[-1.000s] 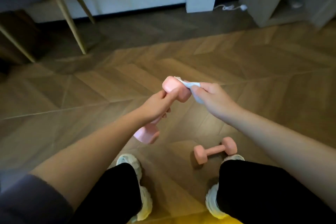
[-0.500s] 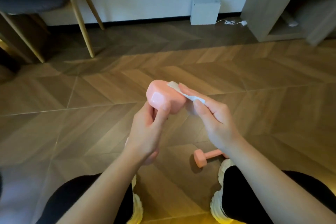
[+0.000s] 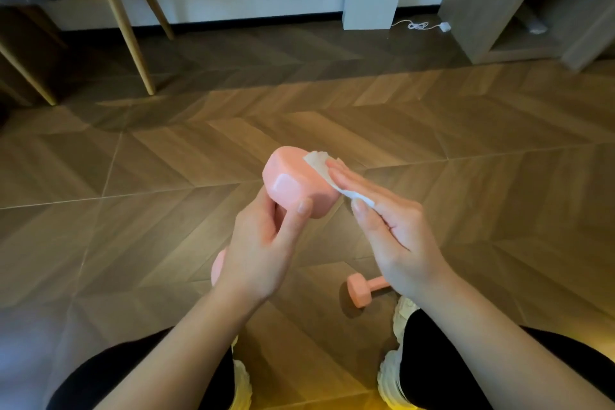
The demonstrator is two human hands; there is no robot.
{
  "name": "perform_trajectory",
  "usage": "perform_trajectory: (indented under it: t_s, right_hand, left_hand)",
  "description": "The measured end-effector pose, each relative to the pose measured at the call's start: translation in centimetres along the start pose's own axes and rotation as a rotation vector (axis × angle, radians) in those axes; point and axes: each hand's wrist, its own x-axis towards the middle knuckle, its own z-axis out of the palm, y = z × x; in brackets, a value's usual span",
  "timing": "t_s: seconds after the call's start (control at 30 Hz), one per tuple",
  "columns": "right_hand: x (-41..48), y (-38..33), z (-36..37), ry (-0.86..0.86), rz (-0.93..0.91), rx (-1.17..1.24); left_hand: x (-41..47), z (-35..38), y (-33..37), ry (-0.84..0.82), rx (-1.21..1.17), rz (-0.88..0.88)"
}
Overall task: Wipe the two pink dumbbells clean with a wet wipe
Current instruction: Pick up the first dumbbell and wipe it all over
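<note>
No readable text, no labels, no numbers anywhere

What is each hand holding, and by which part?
The left hand grips one dumbbell by its handle, below the upper head. The right hand presses the wipe on that head with straight fingers.
</note>
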Motion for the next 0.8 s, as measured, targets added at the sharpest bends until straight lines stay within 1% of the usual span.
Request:
perform_trajectory:
  t_s: [0.13,0.23,0.33,0.43,0.53,0.67,0.73,0.8]
  right_hand:
    - [-0.22,-0.02,-0.02,-0.024,-0.066,-0.042]
    - [-0.19,-0.03,-0.11,0.012,-0.029,-0.053]
    - [-0.42,-0.05,-0.02,-0.027,-0.064,-0.064]
    - [-0.24,-0.08,-0.2,-0.002,-0.021,-0.059]
    - [-0.37,-0.1,-0.06,-0.036,-0.065,-0.079]
    - [-0.16,0.04,-0.14,-0.007,0.025,-0.058]
    - [-0.32,0.04,-0.1,-0.014,-0.004,-0.069]
    - [-0.22,-0.02,-0.14,0.002,0.019,-0.052]
  left_hand:
    - [-0.02,0.29,-0.31,-0.002,-0.039,0.002]
    - [-0.13,0.37,-0.54,0.002,-0.046,-0.035]
    - [-0.29,0.42,-0.53,0.008,-0.043,-0.057]
    - [-0.26,0.41,-0.36,0.012,-0.075,-0.073]
    - [-0.25,0.39,-0.55,0.001,-0.055,-0.05]
    - [-0.28,0.28,-0.86,-0.024,-0.059,-0.055]
    - [-0.31,0.26,-0.88,-0.039,-0.03,-0.02]
    - [-0.27,0.19,-0.77,-0.048,-0.016,0.005]
